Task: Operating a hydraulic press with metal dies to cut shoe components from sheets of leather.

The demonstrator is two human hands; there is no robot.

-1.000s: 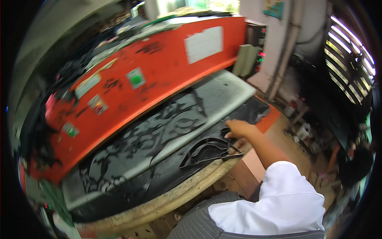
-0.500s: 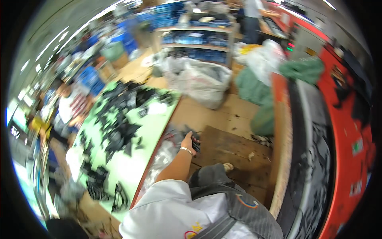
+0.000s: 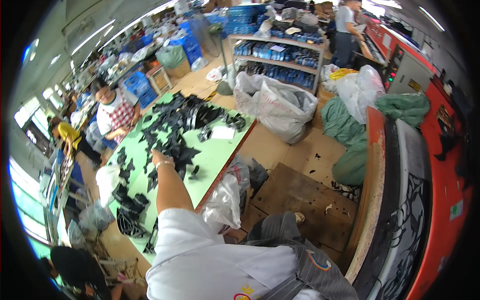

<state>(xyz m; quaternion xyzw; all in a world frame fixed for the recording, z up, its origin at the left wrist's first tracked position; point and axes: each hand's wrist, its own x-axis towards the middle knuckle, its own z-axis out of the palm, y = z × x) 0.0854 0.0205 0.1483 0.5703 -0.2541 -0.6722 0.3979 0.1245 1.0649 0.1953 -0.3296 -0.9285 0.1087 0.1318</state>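
Note:
My left hand [image 3: 162, 159], with a pale bracelet at the wrist, reaches over a light green table [image 3: 225, 150]. It is at the near side of a heap of black, pointed cut pieces [image 3: 172, 132]. At least one finger stretches out; dark pieces partly hide the rest, and I make out nothing gripped. More black pieces [image 3: 131, 202] and dark straps lie at the table's near left. A white sheet [image 3: 223, 132] lies near the right edge. My right hand does not show.
Clear plastic bags [image 3: 222, 202] sit beside the table's right edge. A large white sack [image 3: 275, 107] stands beyond, before a shelf [image 3: 280, 55] with blue items. Green sacks [image 3: 342, 120] and a red machine [image 3: 445, 200] are on the right. Across the table stands a person in a checked apron [image 3: 120, 110].
My left hand has gone from beside the table, where it held something dark, to the black pieces on top. The view has swung left.

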